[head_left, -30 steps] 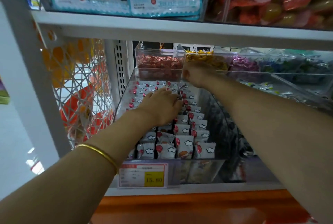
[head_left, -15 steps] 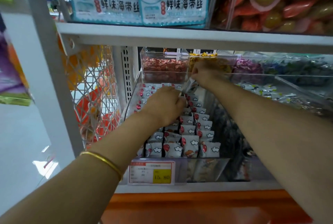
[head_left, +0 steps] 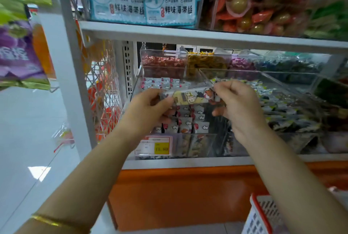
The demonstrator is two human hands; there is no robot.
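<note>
The person is holding a long snack packet (head_left: 192,97) stretched between both hands, just above the clear bin (head_left: 204,144). The left hand (head_left: 148,109) is pinching the packet's left end between thumb and fingers. The right hand (head_left: 239,105) is pinching the right end with curled fingertips. So the hands are standing apart, each one clamped on the same packet, which is lying roughly level and crosswise over the bin's middle without touching anything in it.

Inside the bin, rows of small white-and-red packets (head_left: 185,122) are standing upright, filling it from front to back. The held packet is looking different from them, being yellowish with a cartoon print. A price tag (head_left: 153,146) is sitting on the bin's front wall, towards its left side. Just behind the bin a tub of red sweets (head_left: 162,64) is standing, and well below and to the right of the bin a red-rimmed white basket (head_left: 263,213) is waiting.

Judging from this, the picking-out is looking done: the packet is hanging clear of the bin and firmly in hand. What is remaining is settling where it is going — back among the rows or down to the basket, the picture is not telling — and then letting go with at least one hand to carry it there
</note>
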